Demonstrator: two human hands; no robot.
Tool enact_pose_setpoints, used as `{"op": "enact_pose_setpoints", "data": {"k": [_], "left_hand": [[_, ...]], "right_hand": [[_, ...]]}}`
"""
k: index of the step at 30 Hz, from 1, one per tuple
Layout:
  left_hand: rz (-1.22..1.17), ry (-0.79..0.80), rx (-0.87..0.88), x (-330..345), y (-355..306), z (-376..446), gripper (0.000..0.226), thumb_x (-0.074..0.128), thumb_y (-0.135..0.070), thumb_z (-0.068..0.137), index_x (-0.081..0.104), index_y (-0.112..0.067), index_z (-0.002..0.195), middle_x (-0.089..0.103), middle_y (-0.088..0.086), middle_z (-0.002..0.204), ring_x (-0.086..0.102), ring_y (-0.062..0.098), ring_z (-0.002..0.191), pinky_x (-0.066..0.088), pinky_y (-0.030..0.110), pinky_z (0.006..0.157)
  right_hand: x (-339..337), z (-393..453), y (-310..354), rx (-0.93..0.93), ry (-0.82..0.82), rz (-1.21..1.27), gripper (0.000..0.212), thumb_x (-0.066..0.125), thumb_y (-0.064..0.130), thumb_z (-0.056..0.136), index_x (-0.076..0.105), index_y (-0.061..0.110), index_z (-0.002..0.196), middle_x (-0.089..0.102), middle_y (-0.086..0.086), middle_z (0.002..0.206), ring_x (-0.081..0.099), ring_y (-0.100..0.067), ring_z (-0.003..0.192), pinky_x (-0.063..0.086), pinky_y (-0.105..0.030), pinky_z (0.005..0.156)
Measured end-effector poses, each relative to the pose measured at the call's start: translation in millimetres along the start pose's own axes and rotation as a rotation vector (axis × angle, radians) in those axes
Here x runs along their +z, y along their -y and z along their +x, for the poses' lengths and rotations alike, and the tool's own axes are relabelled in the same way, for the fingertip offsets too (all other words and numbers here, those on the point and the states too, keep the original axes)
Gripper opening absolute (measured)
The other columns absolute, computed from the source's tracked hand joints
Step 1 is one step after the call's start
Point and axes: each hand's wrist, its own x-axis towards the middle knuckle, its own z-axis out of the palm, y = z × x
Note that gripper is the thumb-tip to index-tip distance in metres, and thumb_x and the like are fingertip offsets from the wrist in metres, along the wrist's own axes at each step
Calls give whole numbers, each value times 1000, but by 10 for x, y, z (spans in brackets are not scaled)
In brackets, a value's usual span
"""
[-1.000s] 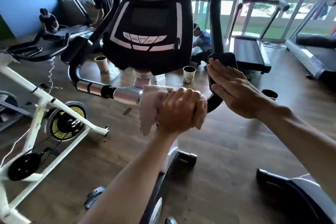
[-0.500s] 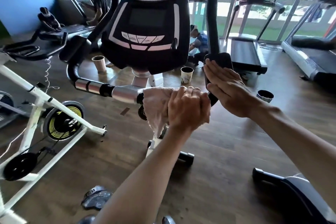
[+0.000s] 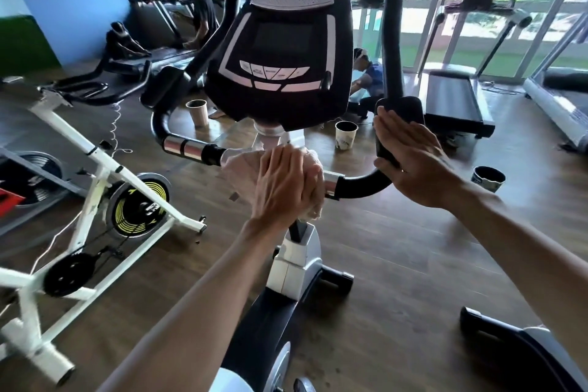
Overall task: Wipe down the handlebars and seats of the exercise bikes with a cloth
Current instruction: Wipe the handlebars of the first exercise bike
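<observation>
Wiping handlebar (image 3: pixel 359 183) below the console (image 3: pixel 280 51) | left hand (image 3: pixel 286 184) wraps cloth (image 3: pixel 241 169) round bar | right hand (image 3: pixel 410 156) flat, fingers straight, bracing black grip (image 3: pixel 410 108) | better: turn cloth fully around the bar

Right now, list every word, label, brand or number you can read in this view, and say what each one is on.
None can be read for certain.
Console buttons: small print there, too blurred to read.
White spin bike's flywheel: dark lettering at the hub, too blurred to read.
Paper cup on the floor: dark markings, not legible.
Cloth, handlebar: no text visible.
</observation>
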Motion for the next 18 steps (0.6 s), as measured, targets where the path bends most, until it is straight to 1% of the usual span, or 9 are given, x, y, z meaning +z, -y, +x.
{"op": "enact_pose_setpoints", "data": {"k": [2,3,5,7,8,10,13,16,18], "left_hand": [[-8,-9,16,-83,-49,-45,36,47,-36,101,57,-3,112,60,13,108,52,27,101,39,40,96],[-22,-18,15,-135,-72,-68,36,47,-36,102,57,-3,113,60,13,109,52,27,101,39,41,97],[-64,-45,3,-245,-142,-124,33,49,-34,103,56,-4,114,60,12,111,52,26,102,40,42,98],[-98,-78,6,-370,-230,-204,31,53,-32,104,58,-4,115,60,10,113,52,24,104,41,41,99],[-101,-94,15,-428,-272,-256,35,51,-35,105,58,-3,116,61,10,115,52,23,105,40,39,100],[-88,-116,24,-539,-339,-362,47,40,-44,107,59,-2,117,62,11,115,51,22,106,37,35,100],[-54,-87,28,-627,-368,-528,47,43,-44,105,57,-1,121,60,12,117,49,22,108,35,34,101],[-62,8,-26,-660,-313,-671,50,54,-41,102,52,-2,133,58,13,126,51,23,115,36,34,108],[-104,64,-165,-697,-322,-804,63,49,-51,102,47,-3,142,56,14,138,50,24,128,32,38,118]], "right_hand": [[23,-14,114,49,-20,33,79,37,49,93,15,20,164,-6,8,170,-12,-2,154,-19,-18,118],[35,-43,231,63,-62,101,77,41,47,93,23,18,162,0,3,171,-9,-6,156,-15,-25,123],[131,-152,541,73,-146,314,61,53,38,97,44,16,152,30,-3,166,15,-11,155,10,-41,127],[243,-295,890,126,-110,705,37,58,32,99,61,20,135,64,2,138,52,-6,131,41,-41,113],[288,-360,1056,191,-58,964,27,58,35,99,67,23,122,73,5,118,64,-7,113,50,-40,100],[340,-425,1258,340,61,1362,27,55,42,101,71,20,100,74,2,92,68,-13,88,54,-37,82],[294,-396,1379,382,234,1623,51,54,51,97,73,5,109,74,-20,103,71,-25,91,61,-40,81],[296,-330,1427,344,284,1698,27,54,21,104,69,-2,103,73,-10,80,69,-18,69,55,-25,55],[382,-308,1417,363,365,1676,19,52,7,104,67,-1,98,70,-4,67,65,-12,56,49,-20,45]]}}
